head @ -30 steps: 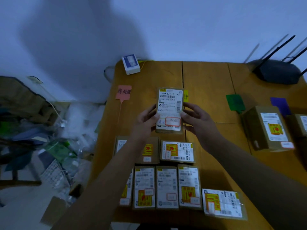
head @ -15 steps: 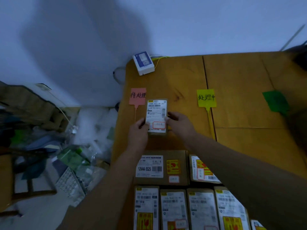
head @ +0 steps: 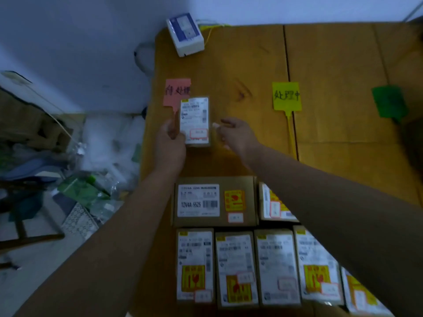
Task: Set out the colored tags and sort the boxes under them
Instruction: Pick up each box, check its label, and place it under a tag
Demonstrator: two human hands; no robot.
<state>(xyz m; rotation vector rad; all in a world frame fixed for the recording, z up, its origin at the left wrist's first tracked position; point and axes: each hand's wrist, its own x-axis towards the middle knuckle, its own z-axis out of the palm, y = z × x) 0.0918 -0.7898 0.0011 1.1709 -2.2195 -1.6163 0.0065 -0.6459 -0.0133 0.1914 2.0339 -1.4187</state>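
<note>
I see the small box (head: pixel 195 121) lying flat on the wooden table (head: pixel 240 65), its upper left corner over the pink tag (head: pixel 177 92); the left hand (head: pixel 170 143) grips its lower left edge; the right hand (head: pixel 235 136) hangs slack-fingered just beside its right side, not touching it; the yellow tag (head: pixel 286 96) and green tag (head: pixel 389 104) lie further right; the other boxes (head: pixel 235 266) sit in rows nearer me.

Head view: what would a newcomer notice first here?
A small box lies on the table just below the pink tag. The left hand holds its lower left corner, and the right hand is open beside it, apart. The yellow tag and green tag lie further right, and rows of labelled boxes fill the near edge.
</note>
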